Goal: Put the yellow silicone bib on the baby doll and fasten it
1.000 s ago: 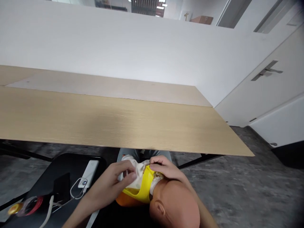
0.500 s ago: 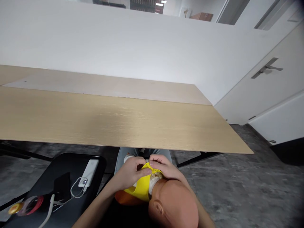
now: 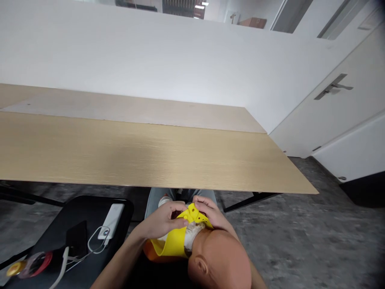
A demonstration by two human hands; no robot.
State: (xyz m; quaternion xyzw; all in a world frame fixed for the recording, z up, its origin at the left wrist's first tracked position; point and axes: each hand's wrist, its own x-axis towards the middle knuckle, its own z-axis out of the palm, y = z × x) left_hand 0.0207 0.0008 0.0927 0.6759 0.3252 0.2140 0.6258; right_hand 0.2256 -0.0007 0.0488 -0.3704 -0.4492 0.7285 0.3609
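A bald baby doll (image 3: 221, 259) lies across my lap, its head toward me and the ear showing. Round its neck is a yellow bib (image 3: 173, 243) with an orange part at its lower left. The two strap ends of the bib, one with holes and one with a small knob, overlap above a whitish patterned collar (image 3: 191, 235). My left hand (image 3: 168, 218) pinches one strap end between thumb and fingers. The other strap end is in my right hand (image 3: 210, 210), fingers curled round its far side. Whether the knob sits in a hole I cannot tell.
A wooden table (image 3: 150, 156) spans the view ahead, before a white wall. On a black chair (image 3: 99, 200) at left lie a white power bank (image 3: 112, 218) with a cable, a dark phone (image 3: 76, 237) and a bottle (image 3: 34, 265). A door (image 3: 345, 108) stands at right.
The strap ends have risen and turned into view, now showing holes and a knob. My fingers have shifted slightly apart along them. The doll stays in place.
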